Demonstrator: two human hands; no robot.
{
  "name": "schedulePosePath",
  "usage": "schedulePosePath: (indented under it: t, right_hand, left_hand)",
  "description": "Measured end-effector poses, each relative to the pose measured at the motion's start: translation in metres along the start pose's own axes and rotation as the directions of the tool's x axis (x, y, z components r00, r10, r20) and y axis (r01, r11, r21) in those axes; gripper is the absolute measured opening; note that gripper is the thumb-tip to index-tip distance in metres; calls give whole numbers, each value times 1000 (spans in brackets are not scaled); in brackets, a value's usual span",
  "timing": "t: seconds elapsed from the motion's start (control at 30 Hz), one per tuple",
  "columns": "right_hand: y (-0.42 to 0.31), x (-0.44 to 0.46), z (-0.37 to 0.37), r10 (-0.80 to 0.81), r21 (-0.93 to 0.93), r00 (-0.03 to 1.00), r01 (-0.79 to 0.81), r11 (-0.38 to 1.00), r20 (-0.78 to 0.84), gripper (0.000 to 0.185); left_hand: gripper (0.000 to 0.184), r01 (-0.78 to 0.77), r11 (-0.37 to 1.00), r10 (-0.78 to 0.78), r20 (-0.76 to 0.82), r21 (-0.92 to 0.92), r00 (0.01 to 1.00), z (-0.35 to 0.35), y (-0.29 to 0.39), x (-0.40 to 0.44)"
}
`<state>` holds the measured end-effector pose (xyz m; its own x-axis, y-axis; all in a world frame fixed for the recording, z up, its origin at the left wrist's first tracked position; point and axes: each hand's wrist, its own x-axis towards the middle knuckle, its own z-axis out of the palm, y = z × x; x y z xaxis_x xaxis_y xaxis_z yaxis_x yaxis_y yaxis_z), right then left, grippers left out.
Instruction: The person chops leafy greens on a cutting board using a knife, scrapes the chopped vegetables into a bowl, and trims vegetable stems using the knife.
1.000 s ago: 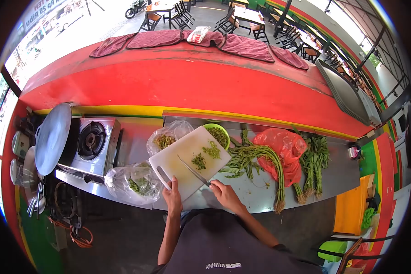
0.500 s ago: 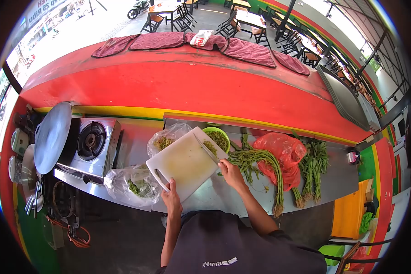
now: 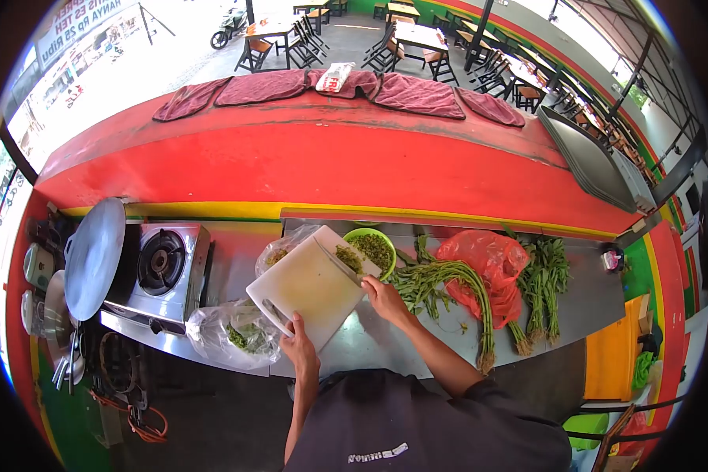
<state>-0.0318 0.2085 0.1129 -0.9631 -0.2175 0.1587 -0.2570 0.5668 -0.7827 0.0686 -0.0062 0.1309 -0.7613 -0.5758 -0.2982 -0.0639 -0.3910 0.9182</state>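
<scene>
My left hand [image 3: 300, 344] is closed on the near left corner of a white cutting board [image 3: 311, 295], by its handle slot. The board is angled, its far right corner beside a green bowl [image 3: 374, 248] of chopped greens. In my right hand [image 3: 383, 297] is the handle of a knife [image 3: 337, 259], whose blade lies across the upper right part of the board. Chopped greens [image 3: 348, 257] sit between the blade and the board's right edge, close to the bowl. A clear plastic bag lies partly hidden behind the board.
Long-stemmed greens [image 3: 448, 275], a red plastic bag [image 3: 492, 271] and more leafy bunches [image 3: 548, 283] lie on the metal counter [image 3: 590, 303] at right. To the left are a clear bag with greens [image 3: 236, 334], a gas stove [image 3: 159, 271] and a large round lid [image 3: 94, 258].
The knife has moved up and right across the board, and the chopped greens are now gathered near the bowl. The board has shifted slightly left.
</scene>
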Motion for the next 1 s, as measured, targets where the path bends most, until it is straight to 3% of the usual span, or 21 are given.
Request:
schedulePosePath:
  t: [0.07,0.4,0.6,0.63,0.73,1.0]
  right_hand:
    - [8,7,-5,69,-103,998,-67,992,14,22]
    - [49,19,-18,189,-116,982,-185,976,27,30]
    - [48,11,-23,163,3,986,-163,987,-34,30]
    - [44,6,-24,222,48,975,-223,974,16,31]
    - [26,-10,-27,182,117,981,-188,975,60,30]
    - [39,-31,-21,175,106,974,-191,976,144,30]
  left_hand:
    - [36,-14,1000,14,-7,-10,1000,4,3,0]
    - [34,-35,999,37,-67,38,997,-7,-1,2]
    - [32,-55,999,54,-92,0,994,-24,1,13]
    - [32,-55,998,56,-88,6,995,-28,1,16]
    - [31,-57,998,58,-70,20,996,-34,11,18]
    - [32,-38,999,40,-45,34,998,-55,22,22]
